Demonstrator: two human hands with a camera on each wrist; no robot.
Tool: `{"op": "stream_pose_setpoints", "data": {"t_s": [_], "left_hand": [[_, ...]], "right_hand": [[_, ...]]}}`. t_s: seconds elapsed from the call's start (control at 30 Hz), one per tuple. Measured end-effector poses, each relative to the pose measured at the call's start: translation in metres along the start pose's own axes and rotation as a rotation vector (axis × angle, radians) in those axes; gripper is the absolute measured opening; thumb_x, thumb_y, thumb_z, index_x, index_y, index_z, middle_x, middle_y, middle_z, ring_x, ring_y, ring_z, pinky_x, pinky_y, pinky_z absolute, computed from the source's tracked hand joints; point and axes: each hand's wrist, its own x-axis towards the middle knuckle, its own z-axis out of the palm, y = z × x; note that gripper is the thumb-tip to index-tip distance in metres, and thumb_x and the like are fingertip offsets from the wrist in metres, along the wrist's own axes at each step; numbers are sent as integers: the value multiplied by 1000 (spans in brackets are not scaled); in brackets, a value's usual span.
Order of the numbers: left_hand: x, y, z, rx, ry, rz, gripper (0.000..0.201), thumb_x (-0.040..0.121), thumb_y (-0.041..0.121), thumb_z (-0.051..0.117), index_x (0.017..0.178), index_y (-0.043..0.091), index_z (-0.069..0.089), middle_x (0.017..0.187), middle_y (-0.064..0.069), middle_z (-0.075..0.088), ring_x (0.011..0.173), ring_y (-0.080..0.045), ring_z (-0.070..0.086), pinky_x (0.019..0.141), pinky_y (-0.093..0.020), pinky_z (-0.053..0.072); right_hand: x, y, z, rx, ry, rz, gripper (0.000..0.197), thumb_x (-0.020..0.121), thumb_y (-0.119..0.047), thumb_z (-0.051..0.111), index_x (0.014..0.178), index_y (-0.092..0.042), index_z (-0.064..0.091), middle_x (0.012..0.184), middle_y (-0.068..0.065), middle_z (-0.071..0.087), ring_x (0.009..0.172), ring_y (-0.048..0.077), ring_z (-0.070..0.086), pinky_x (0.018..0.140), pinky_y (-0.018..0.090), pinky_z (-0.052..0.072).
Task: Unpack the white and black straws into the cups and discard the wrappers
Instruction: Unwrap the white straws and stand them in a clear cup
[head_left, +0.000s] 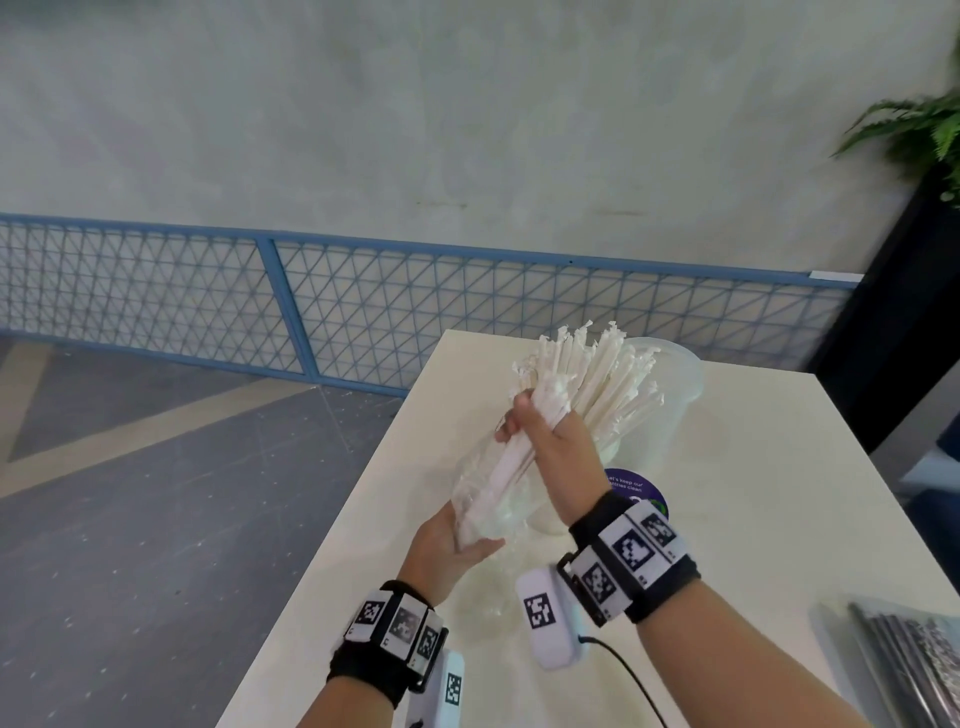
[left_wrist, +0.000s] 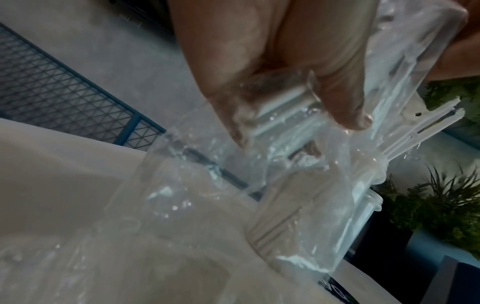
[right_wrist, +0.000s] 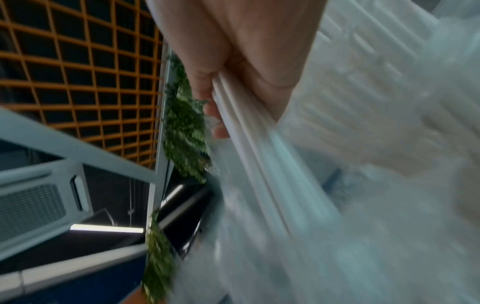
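Above the bench (head_left: 753, 467), the white straws (head_left: 587, 374) are grasped in the middle by the right hand (head_left: 545, 436), the grip clenched around the bundle, wrist bent. Lower, the clear wrapper (head_left: 483, 499) is pinched at its end by the left hand (head_left: 447, 551). A plastic cup (head_left: 670, 379) is seen just behind the straws.

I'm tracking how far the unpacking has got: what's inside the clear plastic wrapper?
The lower ends of the white paper-wrapped straws sit inside the clear plastic wrapper; their upper ends stick out. The left hand covers the wrapper's bottom, so anything there is hidden.
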Motion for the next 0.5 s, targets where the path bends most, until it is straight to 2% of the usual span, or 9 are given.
{"op": "stream_pose_setpoints", "data": {"t_s": [0.1, 0.13, 0.2, 0.27, 0.33, 0.4, 0.43, 0.47, 0.5], "left_hand": [[6, 0, 1, -30, 8, 0, 58, 64, 33, 75, 117, 17, 58, 109, 3, 69, 102, -8, 63, 90, -25, 49], [7, 2, 2, -42, 5, 3, 57, 64, 31, 76, 116, 16, 58, 108, 2, 69, 102, -10, 63, 90, -23, 49], [8, 6, 5, -43, 5, 5, 48, 69, 21, 79, 112, 15, 59, 103, 2, 69, 97, -10, 64, 82, -14, 48], [9, 6, 6, -42, 5, 4, 42, 71, 16, 79, 108, 18, 58, 99, 4, 68, 95, -9, 63, 80, -13, 48], [9, 4, 5, -45, 18, -22, 38, 71, 14, 78, 102, 21, 59, 95, 4, 67, 92, -14, 64, 82, -23, 50], [10, -1, 1, -75, 56, -54, 29, 72, 7, 76, 90, 21, 59, 83, 1, 64, 79, -16, 62, 75, -20, 50], [10, -1, 0, -100, 76, -73, 26, 73, 3, 74, 87, 20, 59, 77, -2, 62, 71, -14, 61, 72, -18, 49], [10, -1, -2, -126, 100, -92, 25, 74, 0, 72, 85, 18, 59, 72, -5, 63, 65, -14, 61, 72, -21, 50], [10, -1, -4, -157, 126, -107, 22, 75, -2, 70, 83, 15, 59, 69, -7, 65, 62, -16, 60, 75, -29, 50]], "right_hand": [[6, -7, -11, 192, 26, 14, 20, 95, -17, 51, 75, -16, 57, 62, -6, 57, 69, 17, 59, 79, 35, 48], [7, -7, -13, 168, 7, 11, 19, 93, -17, 54, 75, -18, 58, 61, -6, 59, 70, 18, 60, 81, 39, 47], [7, -4, -16, 91, -36, 15, 22, 89, -24, 58, 67, -27, 59, 60, -7, 60, 73, 22, 56, 83, 50, 44], [8, -10, -18, 80, -9, -5, 26, 90, -25, 53, 64, -27, 59, 60, -8, 55, 71, 22, 50, 84, 54, 43], [13, -28, -26, 145, 85, -28, 22, 96, -20, 48, 75, -18, 55, 64, -2, 50, 65, 17, 49, 75, 37, 49], [21, -49, -40, 154, 179, -77, 21, 97, -20, 44, 79, -10, 48, 66, 2, 47, 60, 12, 49, 63, 22, 49], [26, -58, -47, 137, 208, -124, 23, 97, -21, 43, 77, -11, 47, 66, 2, 46, 60, 12, 48, 60, 20, 47], [30, -65, -54, 127, 230, -174, 26, 98, -22, 43, 74, -12, 46, 65, 2, 46, 61, 14, 48, 59, 20, 46], [34, -71, -58, 120, 246, -220, 28, 98, -22, 43, 72, -14, 46, 63, 1, 46, 61, 16, 47, 59, 21, 44]]}}
